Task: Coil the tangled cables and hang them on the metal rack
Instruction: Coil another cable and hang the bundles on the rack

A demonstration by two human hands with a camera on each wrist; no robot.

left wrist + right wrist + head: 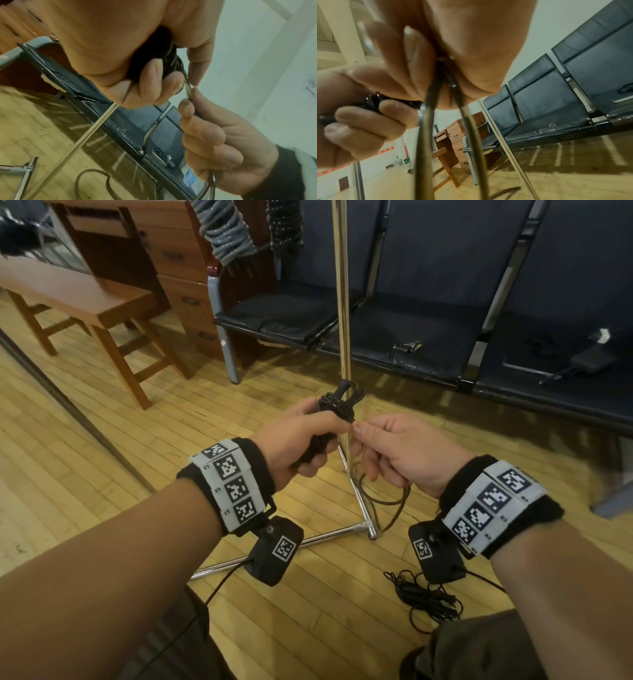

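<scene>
My left hand point(301, 436) grips a bundle of coiled black cable point(337, 405), its fingers curled round the coil point(164, 63). My right hand point(387, 446) pinches the loose strand of the same cable point(188, 89) right beside the bundle. That strand point(428, 121) hangs down from the right hand in a loop to the floor point(383, 501). The chrome pole of the metal rack point(342, 302) stands just behind both hands. Two coiled cables, one grey point(226, 231) and one black point(284, 224), hang at the top of the view.
Another tangled black cable point(424, 597) lies on the wooden floor by my right knee. The rack's chrome base bars point(308, 542) spread across the floor below my hands. A row of dark seats point(428, 337) stands behind the rack; a wooden bench point(85, 299) and drawers point(181, 268) are at the left.
</scene>
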